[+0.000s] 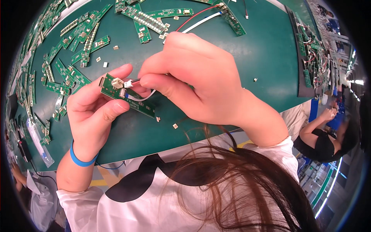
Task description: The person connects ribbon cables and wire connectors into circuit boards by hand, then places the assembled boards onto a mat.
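My left hand [94, 98] grips a green circuit board [141, 108] by one end, thumb on the near edge and fingers behind it. On that end sits a cream-coloured socket [117, 83]. Right beside the socket is a small white plug [128, 84] on thin red and black wires. My right hand [193, 77] pinches those wires just behind the plug, thumb against forefinger. Whether the plug touches the socket I cannot tell. A white flat cable [143, 98] with a blue end runs from a second connector on the board and curves up under my right hand.
Loose green boards [83, 38] lie in heaps at the left and back of the green table [262, 50]. A board [234, 21] with red and white cables lies at the back. Wired boards fill a dark tray [305, 58] at right. Small cream pieces [175, 126] are scattered about. Other people sit on both sides.
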`<act>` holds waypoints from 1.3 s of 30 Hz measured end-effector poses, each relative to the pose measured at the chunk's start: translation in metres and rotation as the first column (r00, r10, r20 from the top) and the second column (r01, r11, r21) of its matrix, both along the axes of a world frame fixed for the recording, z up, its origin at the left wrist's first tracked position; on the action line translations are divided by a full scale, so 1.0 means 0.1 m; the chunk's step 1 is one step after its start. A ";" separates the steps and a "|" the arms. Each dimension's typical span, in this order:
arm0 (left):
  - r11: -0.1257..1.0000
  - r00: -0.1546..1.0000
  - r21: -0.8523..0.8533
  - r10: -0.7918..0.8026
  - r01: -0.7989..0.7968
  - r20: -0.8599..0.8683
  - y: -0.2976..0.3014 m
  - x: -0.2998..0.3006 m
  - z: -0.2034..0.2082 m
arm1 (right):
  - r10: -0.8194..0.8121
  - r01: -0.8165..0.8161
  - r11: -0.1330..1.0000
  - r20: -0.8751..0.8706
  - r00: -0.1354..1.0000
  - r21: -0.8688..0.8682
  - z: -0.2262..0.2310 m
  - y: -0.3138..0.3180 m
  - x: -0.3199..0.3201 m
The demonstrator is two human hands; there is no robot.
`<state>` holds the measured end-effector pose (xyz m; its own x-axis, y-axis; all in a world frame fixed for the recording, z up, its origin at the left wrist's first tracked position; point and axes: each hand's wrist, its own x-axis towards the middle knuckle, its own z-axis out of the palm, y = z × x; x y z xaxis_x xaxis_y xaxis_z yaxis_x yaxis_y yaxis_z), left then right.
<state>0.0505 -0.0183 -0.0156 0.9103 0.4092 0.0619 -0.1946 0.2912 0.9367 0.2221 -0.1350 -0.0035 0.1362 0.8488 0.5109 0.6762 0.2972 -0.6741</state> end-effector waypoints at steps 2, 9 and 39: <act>1.000 1.000 -0.018 0.000 0.000 0.000 0.00 -0.01 0.01 | -0.043 0.040 0.996 0.043 0.998 0.078 -0.02 0.00 -0.01; 0.999 0.997 0.038 -0.034 0.037 -0.066 0.02 -0.04 -0.01 | -0.059 0.042 0.983 0.091 0.994 0.179 -0.07 0.03 -0.01; 0.922 0.938 0.386 0.108 0.029 -0.330 0.08 0.11 0.14 | -0.134 0.125 0.990 0.146 0.980 0.069 0.13 -0.23 0.22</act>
<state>0.0619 -0.0101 -0.0019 0.8872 0.4527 -0.0891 0.1500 -0.1004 0.9836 0.2438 -0.1581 0.0099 0.1611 0.7969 0.5822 0.8034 0.2367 -0.5463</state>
